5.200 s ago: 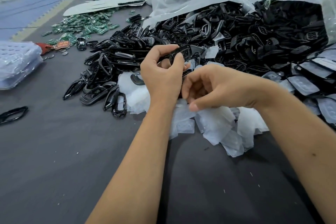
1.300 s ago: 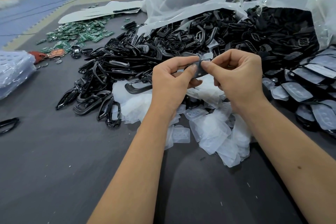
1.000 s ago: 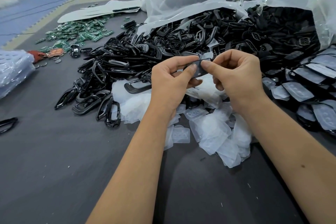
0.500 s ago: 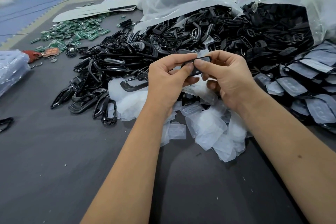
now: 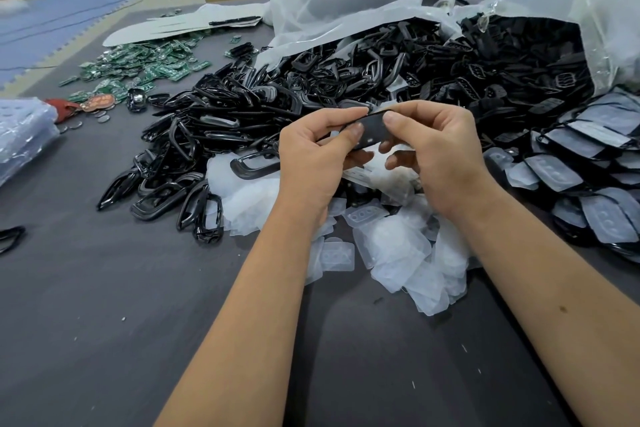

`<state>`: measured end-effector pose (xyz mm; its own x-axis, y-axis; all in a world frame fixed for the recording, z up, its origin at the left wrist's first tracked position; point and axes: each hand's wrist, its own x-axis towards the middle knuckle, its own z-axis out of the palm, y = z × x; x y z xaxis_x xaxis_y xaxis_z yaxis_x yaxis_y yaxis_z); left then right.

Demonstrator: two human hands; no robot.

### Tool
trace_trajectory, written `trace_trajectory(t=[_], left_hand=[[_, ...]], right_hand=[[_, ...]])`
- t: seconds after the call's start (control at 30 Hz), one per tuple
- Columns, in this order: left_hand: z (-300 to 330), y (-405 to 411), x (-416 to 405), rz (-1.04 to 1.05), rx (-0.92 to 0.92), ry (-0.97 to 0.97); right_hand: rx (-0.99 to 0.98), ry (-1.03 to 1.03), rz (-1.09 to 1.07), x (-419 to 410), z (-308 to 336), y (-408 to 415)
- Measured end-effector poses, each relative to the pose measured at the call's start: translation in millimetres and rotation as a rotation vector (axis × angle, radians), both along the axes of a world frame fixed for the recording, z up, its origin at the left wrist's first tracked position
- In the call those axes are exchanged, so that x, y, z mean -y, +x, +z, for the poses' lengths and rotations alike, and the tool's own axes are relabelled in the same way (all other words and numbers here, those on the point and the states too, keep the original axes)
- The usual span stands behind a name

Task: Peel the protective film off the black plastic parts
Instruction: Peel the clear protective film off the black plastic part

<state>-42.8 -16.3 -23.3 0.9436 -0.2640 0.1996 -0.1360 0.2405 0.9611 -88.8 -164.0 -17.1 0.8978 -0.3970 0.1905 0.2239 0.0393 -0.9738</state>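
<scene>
A gray table [image 5: 104,322] is filling the frame. A big heap of black parts [image 5: 346,80] is lying across the upper middle. White films [image 5: 398,253] are lying in a pile at the center, under the hands. The left hand [image 5: 311,156] and right hand [image 5: 440,156] are together mid-frame, both pinching one black part [image 5: 372,131] held up over the films.

A part [image 5: 372,131] is held between both hands above the films [image 5: 398,253] on the counter [image 5: 104,322]; the parts heap [image 5: 346,87] is spread behind, boards [image 5: 138,62] far left.
</scene>
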Motion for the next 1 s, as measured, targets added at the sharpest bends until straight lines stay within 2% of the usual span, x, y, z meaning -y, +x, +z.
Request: trace_trajectory(t=[0.2,0.77,1.0], left_hand=[[-0.5,2.8,-2.1,0.002,-0.033,0.016],[-4.0,1.4,0.3,0.026,0.039,0.029],[-3.0,2.2,-0.4,0.005,0.047,0.047]], right_hand=[[0.022,-0.035,-0.026,1.4,1.4,-0.6],[0.043,-0.221,-0.077,-1.9,-1.8,-0.5],[0.018,-0.143,-0.036,-1.9,-0.5,-0.8]])
